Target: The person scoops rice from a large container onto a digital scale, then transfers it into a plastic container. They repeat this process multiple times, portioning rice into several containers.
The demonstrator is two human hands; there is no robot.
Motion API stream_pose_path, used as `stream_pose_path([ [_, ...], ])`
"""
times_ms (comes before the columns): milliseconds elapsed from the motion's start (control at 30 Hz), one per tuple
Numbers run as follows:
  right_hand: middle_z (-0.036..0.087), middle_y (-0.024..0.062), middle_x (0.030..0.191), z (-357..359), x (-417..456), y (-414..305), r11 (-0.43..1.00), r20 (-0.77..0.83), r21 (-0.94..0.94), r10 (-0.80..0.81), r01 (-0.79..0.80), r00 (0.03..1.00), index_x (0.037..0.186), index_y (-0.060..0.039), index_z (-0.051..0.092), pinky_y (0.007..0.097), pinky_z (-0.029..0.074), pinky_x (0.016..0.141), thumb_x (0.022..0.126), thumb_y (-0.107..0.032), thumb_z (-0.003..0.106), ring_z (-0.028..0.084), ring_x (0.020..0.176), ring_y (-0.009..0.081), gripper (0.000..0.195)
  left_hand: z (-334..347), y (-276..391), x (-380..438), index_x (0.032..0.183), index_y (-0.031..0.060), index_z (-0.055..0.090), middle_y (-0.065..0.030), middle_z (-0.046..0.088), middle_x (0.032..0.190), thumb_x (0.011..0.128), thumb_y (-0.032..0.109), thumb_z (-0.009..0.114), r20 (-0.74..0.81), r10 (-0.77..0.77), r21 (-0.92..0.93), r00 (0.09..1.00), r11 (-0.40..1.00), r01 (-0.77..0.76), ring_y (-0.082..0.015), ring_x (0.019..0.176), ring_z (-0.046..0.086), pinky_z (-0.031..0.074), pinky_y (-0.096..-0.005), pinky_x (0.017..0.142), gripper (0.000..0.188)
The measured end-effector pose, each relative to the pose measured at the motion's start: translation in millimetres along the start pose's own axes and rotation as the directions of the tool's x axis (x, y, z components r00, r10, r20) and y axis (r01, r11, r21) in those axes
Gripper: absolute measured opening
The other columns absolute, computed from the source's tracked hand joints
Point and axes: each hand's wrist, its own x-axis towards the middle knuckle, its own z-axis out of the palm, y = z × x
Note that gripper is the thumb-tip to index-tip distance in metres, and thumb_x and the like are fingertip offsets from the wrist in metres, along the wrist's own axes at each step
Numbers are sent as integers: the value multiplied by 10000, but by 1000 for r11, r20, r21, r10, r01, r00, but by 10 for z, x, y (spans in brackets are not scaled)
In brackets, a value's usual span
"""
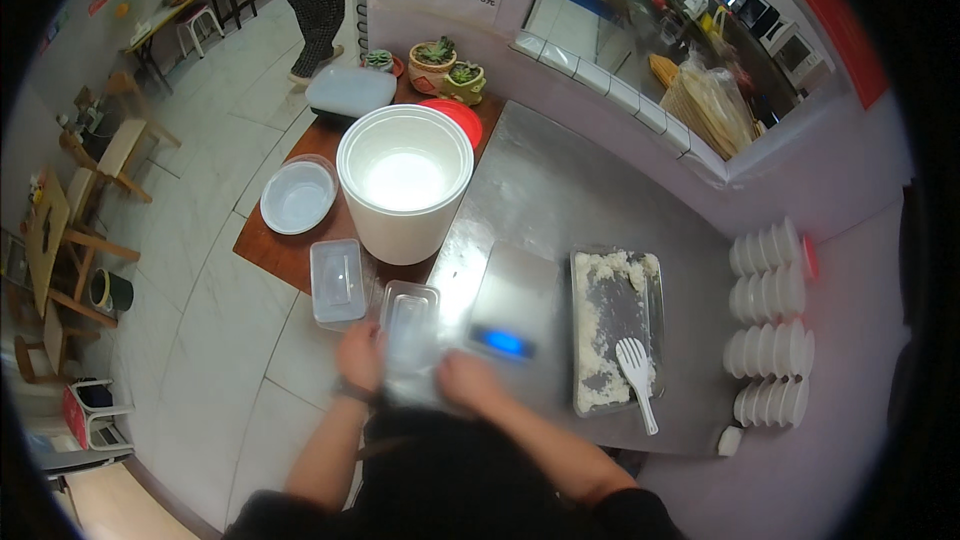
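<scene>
My left hand (360,361) is beside the near end of a clear plastic lid or shallow container (410,319), between it and a clear rectangular container (337,282). My right hand (466,382), blurred, is at the table's near edge, right of that lid; its fingers look curled, and whether they hold anything is unclear. Right of the hands lies a flat kitchen scale (514,285) with a lit blue display. Farther right, a clear tray (576,330) has white rice around its sides, and a white slotted serving spoon (636,371) rests across its near right part.
A tall white tub (405,229) stands on the brown wooden table (262,232), near round bowls (298,196), a lidded box (351,92), a red lid (459,120) and potted succulents (433,64). White stacked cups (769,349) line the right wall. A person (311,4) stands at upper left.
</scene>
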Motion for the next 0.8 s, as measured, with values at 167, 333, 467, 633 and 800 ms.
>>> stream_pose_path([
  [167, 689, 244, 844, 482, 497, 131, 980, -166, -152, -150, 125, 975, 901, 21, 640, 486, 551, 708, 895, -173, 491, 685, 789, 396, 245, 93, -45, -33, 926, 29, 692, -160, 668, 868, 781, 102, 664, -23, -30, 29, 999, 999, 30, -342, 803, 646, 518, -430, 734, 165],
  [333, 692, 226, 797, 410, 438, 45, 995, -209, -80, -70, 54, 975, 873, 8, 639, 482, 554, 687, 860, -170, 532, 695, 761, 388, 208, 112, -131, -44, 923, 0, 692, -163, 681, 838, 767, 104, 681, 0, -89, -43, 996, 995, 89, -313, 770, 663, 530, -401, 719, 187],
  [467, 686, 217, 789, 332, 288, -39, 997, -297, 36, -55, 68, 953, 861, -1, 633, 483, 544, 686, 843, -231, 578, 684, 761, 387, 237, 124, -159, -77, 949, -23, 686, -150, 692, 825, 783, 127, 708, -10, -172, -144, 985, 975, 169, -264, 750, 673, 534, -359, 709, 224],
  [633, 652, 180, 738, 410, 319, 145, 928, -396, 334, -21, 166, 918, 843, -15, 591, 443, 511, 663, 861, -264, 603, 635, 700, 378, 250, 90, -183, -72, 940, -2, 674, -70, 666, 776, 820, 148, 731, 66, -260, -335, 963, 904, 266, -178, 708, 648, 518, -305, 658, 200],
  [800, 625, 160, 728, 209, -23, 487, 818, -510, 510, 39, 265, 859, 837, -15, 566, 406, 491, 647, 886, -231, 615, 615, 673, 327, 227, 136, -87, -96, 992, 16, 621, -28, 623, 790, 852, 122, 716, 262, -124, -495, 957, 834, 244, -120, 664, 619, 484, -248, 567, 200],
])
